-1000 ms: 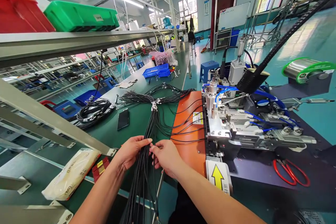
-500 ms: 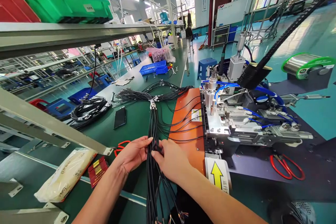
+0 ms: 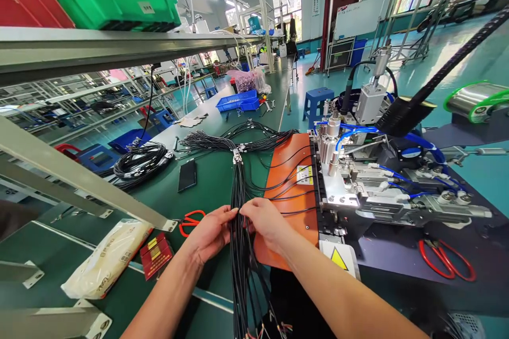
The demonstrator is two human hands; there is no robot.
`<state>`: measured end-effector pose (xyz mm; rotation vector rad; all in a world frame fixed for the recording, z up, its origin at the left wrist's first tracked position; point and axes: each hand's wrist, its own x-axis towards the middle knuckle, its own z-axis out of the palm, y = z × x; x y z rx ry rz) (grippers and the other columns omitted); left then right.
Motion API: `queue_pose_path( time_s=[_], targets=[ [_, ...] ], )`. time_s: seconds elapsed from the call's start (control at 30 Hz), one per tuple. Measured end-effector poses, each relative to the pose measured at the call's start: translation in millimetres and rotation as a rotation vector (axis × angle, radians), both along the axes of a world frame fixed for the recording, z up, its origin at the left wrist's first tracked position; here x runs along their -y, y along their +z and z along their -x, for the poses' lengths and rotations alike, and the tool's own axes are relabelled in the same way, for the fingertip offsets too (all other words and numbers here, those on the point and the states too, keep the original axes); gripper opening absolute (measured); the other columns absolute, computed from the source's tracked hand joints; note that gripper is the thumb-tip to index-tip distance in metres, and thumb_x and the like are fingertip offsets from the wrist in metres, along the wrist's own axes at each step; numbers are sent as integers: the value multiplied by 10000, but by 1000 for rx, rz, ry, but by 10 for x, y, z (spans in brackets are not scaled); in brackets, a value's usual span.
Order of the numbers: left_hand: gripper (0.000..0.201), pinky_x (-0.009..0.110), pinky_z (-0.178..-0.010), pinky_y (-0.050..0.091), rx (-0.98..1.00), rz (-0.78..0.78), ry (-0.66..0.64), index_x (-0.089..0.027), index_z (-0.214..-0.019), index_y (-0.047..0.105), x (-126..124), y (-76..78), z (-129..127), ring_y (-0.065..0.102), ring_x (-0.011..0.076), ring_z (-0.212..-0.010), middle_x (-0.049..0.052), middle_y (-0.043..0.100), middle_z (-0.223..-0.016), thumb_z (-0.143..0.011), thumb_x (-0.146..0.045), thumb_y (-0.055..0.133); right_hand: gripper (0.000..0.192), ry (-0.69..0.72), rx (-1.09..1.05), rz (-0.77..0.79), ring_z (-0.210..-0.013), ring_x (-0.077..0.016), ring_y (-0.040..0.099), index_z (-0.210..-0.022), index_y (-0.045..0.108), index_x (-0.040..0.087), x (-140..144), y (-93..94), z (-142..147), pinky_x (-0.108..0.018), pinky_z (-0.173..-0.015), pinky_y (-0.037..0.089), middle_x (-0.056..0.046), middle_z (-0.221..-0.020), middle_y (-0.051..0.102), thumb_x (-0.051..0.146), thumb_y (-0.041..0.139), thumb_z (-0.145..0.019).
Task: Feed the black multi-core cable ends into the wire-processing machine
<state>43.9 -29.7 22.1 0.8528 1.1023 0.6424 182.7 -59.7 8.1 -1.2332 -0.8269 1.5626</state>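
A thick bundle of black cables (image 3: 240, 254) runs down the middle of the bench toward me, with silvery connector ends (image 3: 237, 155) at its far end and stripped coloured wires near my lap. Around its left side my left hand (image 3: 217, 228) is closed, thumb on top of the cables. My right hand (image 3: 264, 220) grips the same bundle from the right, its thumb and fingertips pinched close to my left thumb. The hands hide part of the cables. Single cables (image 3: 274, 188) curve across an orange plate (image 3: 292, 143) to the machine (image 3: 353, 169).
More cables (image 3: 207, 141) lie crosswise beyond the bundle, and a coiled bunch (image 3: 143, 161) rests at left. A phone (image 3: 187, 175), red-handled scissors (image 3: 191, 222), a dark red box (image 3: 156, 256) and a white packet (image 3: 105, 259) are left of my arms. Another pair of scissors (image 3: 447, 259) lies right.
My right hand has shifted up the bundle, its fingertips now meeting my left thumb. My left hand keeps its hold. The whole view has swung slightly, moving the scene rightward.
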Motion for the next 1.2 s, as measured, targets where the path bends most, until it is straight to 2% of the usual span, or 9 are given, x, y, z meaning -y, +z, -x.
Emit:
queue_pose_path(
  time_s=[0.13, 0.27, 0.4, 0.6, 0.73, 0.8, 0.97, 1.07, 1.2],
  targets=[
    [324, 223, -535, 484, -10, -36, -21, -150, -865, 502, 17, -55, -26, 563, 100, -529, -26, 570, -648, -727, -195, 792, 70, 52, -136, 66, -509, -82, 595, -816, 443, 182, 42, 107, -69, -236, -573, 534, 28, -680, 570, 159, 476, -873],
    [502, 212, -549, 474, -57, -113, -2, -167, -887, 467, 28, -100, -37, 591, 107, -600, -25, 608, -728, -610, -244, 878, 205, 125, -136, 128, -448, -99, 578, -811, 437, 185, 158, 61, -66, -213, -468, 506, 46, -602, 539, 167, 641, -798],
    [535, 213, -551, 467, -150, -197, 0, -173, -908, 457, 60, -133, -57, 577, 100, -583, -34, 597, -730, -622, -373, 863, 124, 254, -150, 137, -452, -122, 589, -750, 484, 163, 291, 112, -61, -231, -440, 506, 17, -578, 562, 110, 589, -788],
    [456, 274, -540, 483, -413, -318, -53, -183, -1050, 459, 138, -168, -110, 601, 161, -548, -18, 599, -695, -792, -477, 692, 164, 178, -34, 13, -402, -59, 423, -720, 493, 168, 317, 421, -343, -159, -322, 269, 37, -584, 491, 141, 442, -873],
    [455, 339, -707, 518, -596, -458, -70, -157, -1063, 551, 94, -63, -43, 657, 250, -823, 94, 642, -954, -748, -434, 727, 145, 168, 188, -6, -446, -109, 515, -726, 556, 166, 456, 358, -764, -227, -399, 401, 16, -581, 531, 211, 503, -853],
    [427, 349, -841, 494, -690, -575, -52, -159, -1069, 592, 47, 19, -10, 616, 269, -991, 114, 601, -1128, -745, -404, 725, 89, 149, 349, -3, -461, -130, 530, -833, 631, 156, 580, 274, -944, -247, -438, 385, 4, -587, 575, 154, 557, -783],
    [238, 343, -947, 453, -865, -1094, -333, -188, -1079, 653, 65, 181, -160, 598, 231, -1035, 87, 622, -1144, -929, -292, 499, 208, 82, 659, -73, -554, -135, 513, -864, 691, 174, 872, 191, -1183, -266, -527, 328, -10, -636, 626, 68, 589, -717],
    [248, 339, -1040, 413, -692, -1292, -483, -210, -1134, 647, 231, 215, -430, 565, 218, -1154, 78, 633, -1203, -958, -227, 474, 203, 66, 773, -105, -635, -159, 591, -957, 707, 219, 1049, 197, -1283, -272, -579, 406, -10, -716, 671, 169, 572, -814],
    [321, 407, -1062, 403, -495, -1431, -878, -214, -1276, 561, 466, 167, -895, 558, 224, -1172, 70, 639, -1217, -960, -216, 505, 215, -29, 657, -78, -797, -191, 673, -1010, 704, 243, 1325, 122, -1422, -285, -693, 512, -28, -909, 723, 376, 596, -880]
  ],
)
